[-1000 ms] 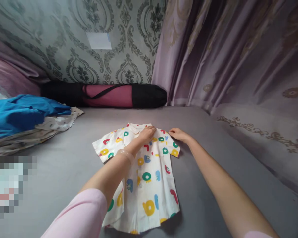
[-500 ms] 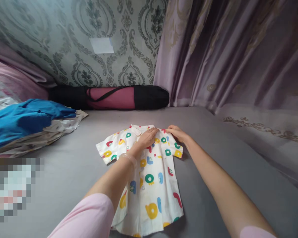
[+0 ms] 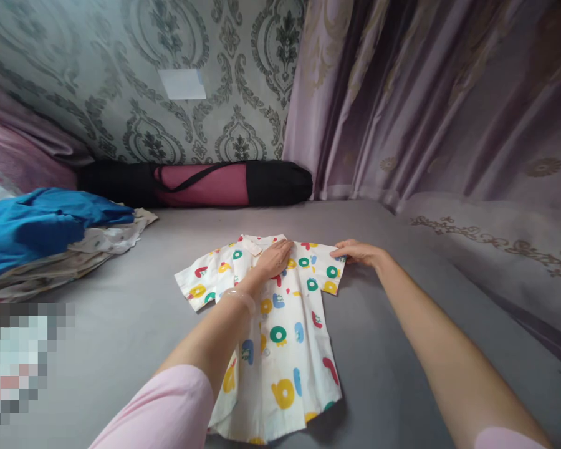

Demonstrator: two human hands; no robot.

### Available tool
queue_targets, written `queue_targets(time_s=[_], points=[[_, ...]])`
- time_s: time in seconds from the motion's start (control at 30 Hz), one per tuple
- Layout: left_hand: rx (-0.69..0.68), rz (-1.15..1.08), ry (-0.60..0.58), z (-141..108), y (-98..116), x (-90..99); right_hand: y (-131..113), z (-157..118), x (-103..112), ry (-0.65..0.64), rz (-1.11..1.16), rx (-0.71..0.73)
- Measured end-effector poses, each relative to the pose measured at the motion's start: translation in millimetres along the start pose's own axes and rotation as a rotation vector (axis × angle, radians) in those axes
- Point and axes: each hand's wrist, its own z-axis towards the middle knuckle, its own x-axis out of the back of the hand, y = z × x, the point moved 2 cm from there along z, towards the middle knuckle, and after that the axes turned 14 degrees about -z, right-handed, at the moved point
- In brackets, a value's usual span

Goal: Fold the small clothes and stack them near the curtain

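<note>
A white short-sleeved shirt (image 3: 280, 349) with red, yellow, green and blue prints lies spread on a grey sheet, its collar pointing away from me. My left hand (image 3: 275, 257) rests flat on the upper chest just below the collar, fingers stretched out. At the right sleeve, my right hand (image 3: 358, 252) pinches the sleeve's upper outer edge between thumb and fingers. The left sleeve lies flat on the sheet, apart from both hands.
On the left lies a heap of clothes with a blue garment (image 3: 51, 215) on top. A black and pink long bag (image 3: 206, 184) lies along the patterned wall. Purple curtains (image 3: 355, 112) hang at the right, down to the grey sheet (image 3: 121, 349).
My right hand has moved outward from the shoulder to the right sleeve's edge, and that sleeve now lies straighter. My left hand stays on the chest. The view has shifted slightly.
</note>
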Motion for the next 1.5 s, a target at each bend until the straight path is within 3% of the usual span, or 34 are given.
queue_targets(time_s=[0.13,0.3,0.37,0.47,0.53,0.63,1.03,1.13,1.2,1.27,1.4,1.5], points=[[-0.020,0.004,0.012,-0.2,-2.5,-1.6,5.4,-6.1,-18.2,0.160,0.244,0.070],[-0.020,0.023,-0.003,0.1,-5.4,-3.4,0.4,-1.9,-53.5,0.621,0.204,-0.021],[-0.022,0.029,-0.011,0.1,-5.5,-3.4,-3.1,-3.6,-63.1,0.715,0.116,-0.027],[-0.024,0.041,-0.026,0.1,-5.3,-3.9,-8.1,-14.1,-66.5,0.829,-0.334,0.008],[-0.019,0.054,-0.042,0.4,-5.0,-4.6,-8.7,-21.6,-65.4,0.819,-0.682,0.003],[-0.010,0.074,-0.066,0.9,-4.2,-5.3,-5.0,-27.2,-63.7,0.740,-0.927,-0.060],[-0.011,0.074,-0.051,0.5,-0.7,-5.1,-4.3,-25.6,-64.1,0.718,-0.994,-0.273],[0.002,0.087,-0.064,1.6,2.5,-3.6,-15.5,-24.2,-74.1,0.790,-1.097,-0.040],[-0.006,0.103,-0.088,3.6,5.8,-1.8,-21.4,-17.8,-88.5,0.735,-1.116,0.211],[-0.011,0.112,-0.126,6.3,8.8,0.3,-22.3,-8.0,-103.7,0.628,-1.087,0.337],[-0.001,0.091,-0.123,5.9,11.9,13.3,-15.2,9.3,-119.5,0.522,-1.078,0.309],[-0.015,0.047,-0.027,-12.3,8.1,40.6,-14.4,11.6,-115.3,0.498,-1.099,0.308]])
